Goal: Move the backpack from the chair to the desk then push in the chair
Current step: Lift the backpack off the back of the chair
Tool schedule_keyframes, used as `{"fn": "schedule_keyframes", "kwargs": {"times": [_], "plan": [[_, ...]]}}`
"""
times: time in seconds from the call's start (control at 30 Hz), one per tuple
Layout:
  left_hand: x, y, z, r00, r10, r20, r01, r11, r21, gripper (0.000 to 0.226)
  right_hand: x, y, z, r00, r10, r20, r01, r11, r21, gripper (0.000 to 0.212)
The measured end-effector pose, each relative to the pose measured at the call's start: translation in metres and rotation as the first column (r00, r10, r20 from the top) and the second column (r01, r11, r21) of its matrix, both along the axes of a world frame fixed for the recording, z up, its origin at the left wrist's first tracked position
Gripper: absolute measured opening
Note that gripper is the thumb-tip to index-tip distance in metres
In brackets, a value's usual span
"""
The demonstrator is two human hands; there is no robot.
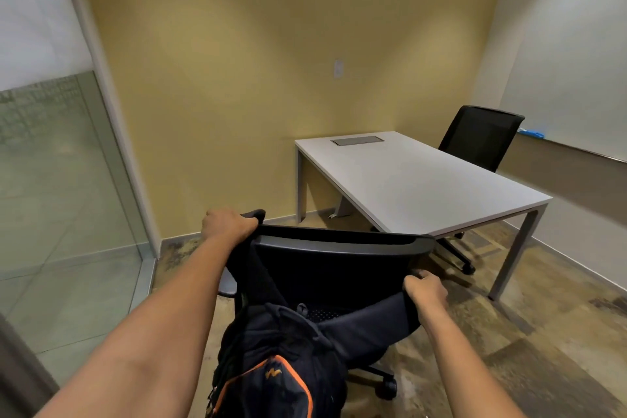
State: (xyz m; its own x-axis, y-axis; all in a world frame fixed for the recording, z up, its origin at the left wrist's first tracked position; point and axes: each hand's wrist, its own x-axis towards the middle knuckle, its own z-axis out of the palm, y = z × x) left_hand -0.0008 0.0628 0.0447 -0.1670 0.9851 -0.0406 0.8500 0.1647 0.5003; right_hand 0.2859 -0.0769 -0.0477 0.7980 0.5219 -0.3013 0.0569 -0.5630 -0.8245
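A dark navy backpack (271, 360) with orange trim hangs behind the backrest of a black office chair (339, 268), its straps looped over the chair's top corners. My left hand (227, 226) is closed on the left strap at the backrest's top left corner. My right hand (425, 292) grips the right strap lower down at the chair's right side. The white desk (424, 180) stands beyond the chair, against the yellow wall.
A second black chair (480, 137) sits at the desk's far side by a whiteboard wall (570, 78). A glass partition (51, 197) runs along the left. The desk has a grey cable hatch (357, 140) near its back edge. Patterned carpet covers the floor.
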Motion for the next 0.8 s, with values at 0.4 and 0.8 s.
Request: {"fn": "schedule_keyframes", "kwargs": {"times": [0.4,0.8], "plan": [[-0.050,0.027,-0.025,0.615,0.270,0.741,-0.226,0.961,-0.162,0.046,-0.062,0.032,-0.002,1.000,0.008,-0.014,-0.008,1.000,0.006,0.039],[-0.128,0.028,-0.044,0.683,0.311,0.661,-0.257,0.949,-0.180,0.059,-0.242,0.086,0.001,0.807,0.553,-0.206,-0.501,0.827,0.255,0.021]]}}
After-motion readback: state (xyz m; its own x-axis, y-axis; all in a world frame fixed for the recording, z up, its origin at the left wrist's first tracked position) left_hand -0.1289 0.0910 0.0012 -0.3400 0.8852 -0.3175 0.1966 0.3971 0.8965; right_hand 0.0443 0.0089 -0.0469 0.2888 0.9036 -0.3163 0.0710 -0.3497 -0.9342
